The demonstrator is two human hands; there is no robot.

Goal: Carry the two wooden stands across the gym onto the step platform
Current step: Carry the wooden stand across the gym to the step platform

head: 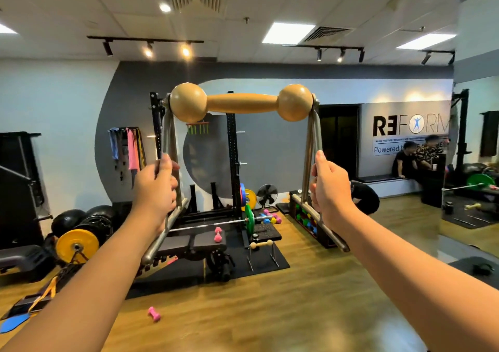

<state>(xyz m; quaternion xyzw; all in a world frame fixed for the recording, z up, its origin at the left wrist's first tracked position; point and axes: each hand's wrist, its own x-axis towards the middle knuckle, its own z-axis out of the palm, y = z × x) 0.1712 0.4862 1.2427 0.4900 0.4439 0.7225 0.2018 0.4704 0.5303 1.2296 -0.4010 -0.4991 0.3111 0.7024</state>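
A wooden stand (pixel 241 102), a tan dumbbell-shaped bar with rounded ends on grey metal legs, is held up at chest height in the air. The left hand (pixel 155 187) is wrapped around its left leg, and the right hand (pixel 330 189) is wrapped around its right leg. A second, matching stand (pixel 261 251) sits well beyond on a black floor mat (pixel 272 266), beside a weight bench (pixel 194 245) and squat rack (pixel 232 162).

Held wooden stand (pixel 241 104): tan-honey bar, grey metal legs. Second stand (pixel 262 244): pale wood, grey legs, on black mat (pixel 272 264). Floor (pixel 270 311): brown wood-grain. Small dumbbell (pixel 154 314): pink. Weight plate (pixel 77 245): yellow. Barbell plate (pixel 250 218): green.
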